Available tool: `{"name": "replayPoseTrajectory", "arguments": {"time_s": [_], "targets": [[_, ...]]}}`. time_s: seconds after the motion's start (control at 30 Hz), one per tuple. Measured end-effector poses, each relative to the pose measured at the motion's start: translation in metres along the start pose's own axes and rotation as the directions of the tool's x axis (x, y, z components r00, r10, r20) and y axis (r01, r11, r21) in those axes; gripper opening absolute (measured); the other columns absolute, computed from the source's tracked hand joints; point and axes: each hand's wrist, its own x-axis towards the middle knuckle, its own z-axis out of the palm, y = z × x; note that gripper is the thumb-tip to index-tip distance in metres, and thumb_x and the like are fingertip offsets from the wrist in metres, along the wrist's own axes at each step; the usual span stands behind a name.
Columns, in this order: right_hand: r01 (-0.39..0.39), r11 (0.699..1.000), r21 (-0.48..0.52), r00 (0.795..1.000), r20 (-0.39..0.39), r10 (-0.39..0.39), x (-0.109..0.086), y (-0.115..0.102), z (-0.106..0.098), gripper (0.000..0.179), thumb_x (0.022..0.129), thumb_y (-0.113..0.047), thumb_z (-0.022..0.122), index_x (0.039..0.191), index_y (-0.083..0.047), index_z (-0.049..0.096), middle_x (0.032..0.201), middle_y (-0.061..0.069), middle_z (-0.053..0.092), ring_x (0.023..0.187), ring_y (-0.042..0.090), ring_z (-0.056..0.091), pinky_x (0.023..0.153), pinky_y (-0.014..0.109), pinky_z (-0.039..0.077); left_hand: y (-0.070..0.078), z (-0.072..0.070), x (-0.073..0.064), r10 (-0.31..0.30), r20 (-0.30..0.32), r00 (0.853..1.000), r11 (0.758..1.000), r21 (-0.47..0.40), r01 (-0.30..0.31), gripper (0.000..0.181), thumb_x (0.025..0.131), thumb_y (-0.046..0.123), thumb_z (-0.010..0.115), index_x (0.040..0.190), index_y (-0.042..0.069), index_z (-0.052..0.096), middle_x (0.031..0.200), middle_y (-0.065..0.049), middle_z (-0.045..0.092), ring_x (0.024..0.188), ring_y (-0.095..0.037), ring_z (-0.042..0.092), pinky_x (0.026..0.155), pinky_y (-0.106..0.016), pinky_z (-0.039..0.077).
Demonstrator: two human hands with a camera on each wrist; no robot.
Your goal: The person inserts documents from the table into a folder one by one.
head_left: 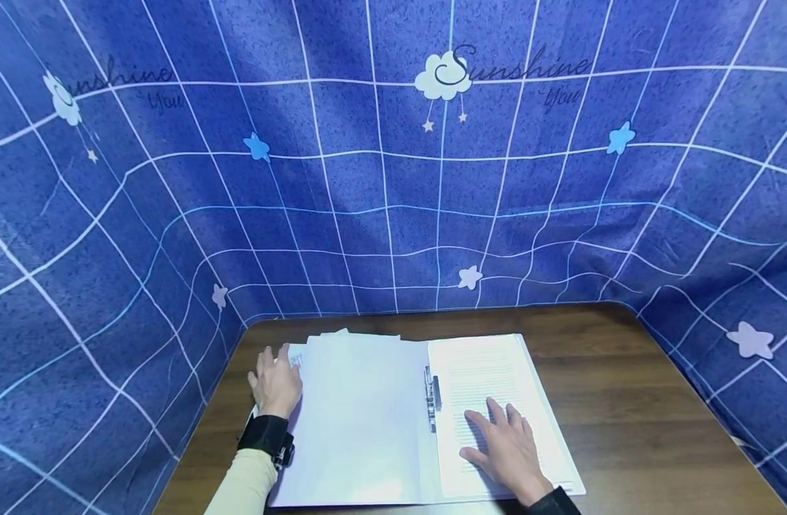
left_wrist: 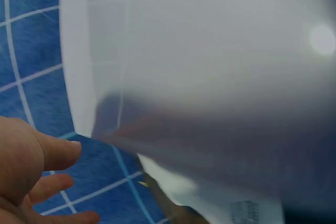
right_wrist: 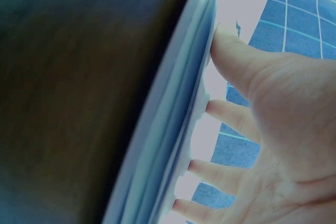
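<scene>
A white folder [head_left: 361, 429] lies spread open on the table, its inside facing up. Near its spine sits a metal clip [head_left: 431, 404], with a stack of printed sheets [head_left: 486, 368] on the right half. My right hand [head_left: 506, 447] rests on those sheets with spread fingers; in the right wrist view its fingertips [right_wrist: 195, 166] touch the paper. At the folder's left edge my left hand [head_left: 276, 383] is over other printed paper [head_left: 295, 354], partly hidden under the cover. Its fingers [left_wrist: 52, 184] look extended and hold nothing in the left wrist view.
The brown wooden table [head_left: 612, 386] extends to the right of the folder. A blue curtain [head_left: 406, 179] with white grid lines hangs behind the table and along both sides. Paper corners [head_left: 342, 331] stick out past the folder's top edge.
</scene>
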Motion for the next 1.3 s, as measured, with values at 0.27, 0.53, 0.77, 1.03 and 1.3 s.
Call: {"name": "replayPoseTrajectory", "arguments": {"time_s": [0.27, 0.53, 0.77, 1.03, 1.3], "targets": [[0.013, 1.0, 0.004, 1.0, 0.005, -0.013, -0.002, -0.004, 0.0, 0.065, 0.075, -0.051, 0.087, 0.131, -0.021, 0.07, 0.145, 0.027, 0.053, 0.13, 0.064, 0.043, 0.1, 0.077, 0.034, -0.03, 0.01, 0.006, -0.091, 0.065, 0.994, 0.995, 0.045, 0.088, 0.065, 0.095, 0.012, 0.067, 0.15, -0.005, 0.038, 0.155, -0.043, 0.025, 0.147, -0.056, 0.018, 0.112, -0.077, 0.01], [-0.002, 1.0, -0.004, 1.0, 0.011, 0.002, -0.001, -0.004, 0.004, 0.065, 0.075, -0.051, 0.087, 0.131, -0.022, 0.07, 0.147, 0.027, 0.052, 0.131, 0.063, 0.043, 0.102, 0.077, 0.033, -0.045, 0.012, 0.003, -0.166, 0.197, 0.966, 0.985, 0.074, 0.154, 0.079, 0.096, 0.026, 0.07, 0.154, -0.009, 0.029, 0.154, -0.045, 0.02, 0.147, -0.06, 0.012, 0.109, -0.081, 0.008], [-0.014, 1.0, -0.008, 1.0, 0.022, 0.014, -0.001, -0.004, 0.005, 0.066, 0.075, -0.051, 0.087, 0.131, -0.021, 0.07, 0.147, 0.027, 0.052, 0.131, 0.063, 0.042, 0.102, 0.078, 0.032, -0.052, 0.015, 0.004, -0.187, 0.264, 0.946, 0.982, 0.087, 0.169, 0.081, 0.098, 0.032, 0.065, 0.154, -0.011, 0.027, 0.151, -0.048, 0.024, 0.146, -0.061, 0.013, 0.107, -0.084, 0.007], [0.009, 1.0, -0.014, 1.0, -0.01, -0.009, -0.002, -0.003, 0.005, 0.066, 0.075, -0.05, 0.087, 0.131, -0.02, 0.071, 0.146, 0.028, 0.052, 0.129, 0.063, 0.043, 0.101, 0.076, 0.034, -0.045, 0.015, 0.004, -0.154, 0.252, 0.955, 0.988, 0.062, 0.142, 0.074, 0.097, 0.028, 0.066, 0.151, -0.01, 0.033, 0.148, -0.042, 0.038, 0.142, -0.062, 0.024, 0.107, -0.084, 0.009], [-0.003, 1.0, -0.017, 1.0, 0.009, 0.004, 0.0, -0.002, 0.002, 0.066, 0.075, -0.05, 0.087, 0.132, -0.02, 0.07, 0.146, 0.029, 0.051, 0.13, 0.064, 0.042, 0.101, 0.077, 0.033, -0.045, 0.019, 0.006, -0.136, 0.187, 0.973, 0.991, 0.035, 0.132, 0.071, 0.093, 0.024, 0.072, 0.149, -0.007, 0.039, 0.134, -0.042, 0.052, 0.127, -0.058, 0.046, 0.106, -0.08, 0.016]]}}
